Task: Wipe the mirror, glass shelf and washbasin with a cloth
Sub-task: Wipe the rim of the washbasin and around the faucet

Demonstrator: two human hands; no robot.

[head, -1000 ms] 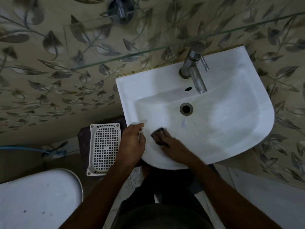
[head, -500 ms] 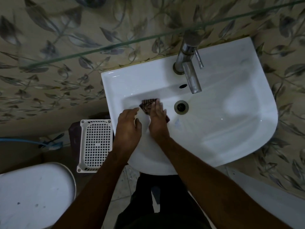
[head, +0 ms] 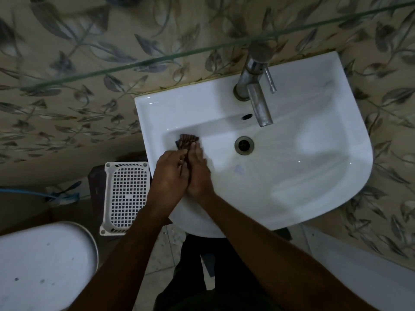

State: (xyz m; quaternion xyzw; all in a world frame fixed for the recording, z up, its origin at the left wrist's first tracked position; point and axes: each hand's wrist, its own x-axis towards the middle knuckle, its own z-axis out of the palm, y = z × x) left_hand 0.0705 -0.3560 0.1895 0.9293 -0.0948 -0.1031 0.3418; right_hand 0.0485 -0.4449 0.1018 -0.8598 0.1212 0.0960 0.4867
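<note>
A white washbasin point(head: 314, 176) fills the middle and right of the view, with a drain point(head: 244, 145) and a chrome tap point(head: 258, 86). A small dark brown cloth point(head: 186, 140) lies bunched on the basin's inner left wall. My right hand point(head: 197, 171) presses down on the cloth, fingers over its near part. My left hand point(head: 169, 176) sits against the right hand at the basin's left rim, fingertips touching the cloth's edge. The glass shelf point(head: 157, 60) shows as a thin green edge crossing above the basin. The mirror is out of view.
A white perforated plastic basket point(head: 125, 196) stands left of the basin on a dark stool. A white toilet lid point(head: 42, 265) is at the lower left. Leaf-patterned tiles point(head: 67, 108) cover the wall. A blue hose point(head: 27, 193) runs along the left.
My right hand has carried the cloth from the basin's near left rim up to its far left inner wall. My left hand has closed in against the right hand.
</note>
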